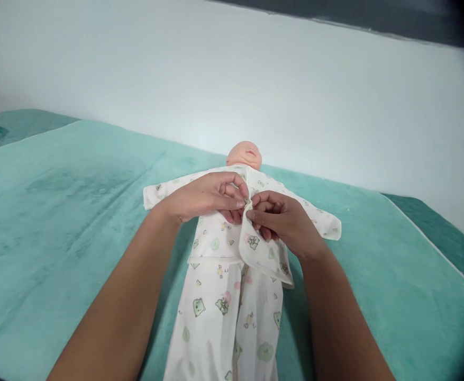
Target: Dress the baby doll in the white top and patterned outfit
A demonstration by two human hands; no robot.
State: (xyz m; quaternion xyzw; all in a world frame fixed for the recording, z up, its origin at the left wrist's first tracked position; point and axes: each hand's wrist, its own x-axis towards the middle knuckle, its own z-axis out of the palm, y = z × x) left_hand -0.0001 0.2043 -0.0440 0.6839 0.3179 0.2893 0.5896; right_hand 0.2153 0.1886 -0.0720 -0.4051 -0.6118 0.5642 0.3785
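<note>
Both hands, left hand (210,197) and right hand (281,218), pinch the doll (244,154) shirt's front flap (260,248) edges at the chest; thin fabric may slip, misaligning the closure.

A doll (232,254) lies on the bed (57,211), head toward the wall (255,79). Both hands (247,209) meet on its chest, left (206,197) beside right (283,219).

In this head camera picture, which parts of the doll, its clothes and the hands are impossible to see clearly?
- Fastening of the doll's jacket: covered by the fingertips of the left hand and right hand, so a snap, button or tie cannot be told.
- Doll: body and arms are hidden under the clothes.
- Trousers: the legs' ends are cut off by the bottom edge.
- Green blanket: its far left part is cut off by the picture's edge.
</note>
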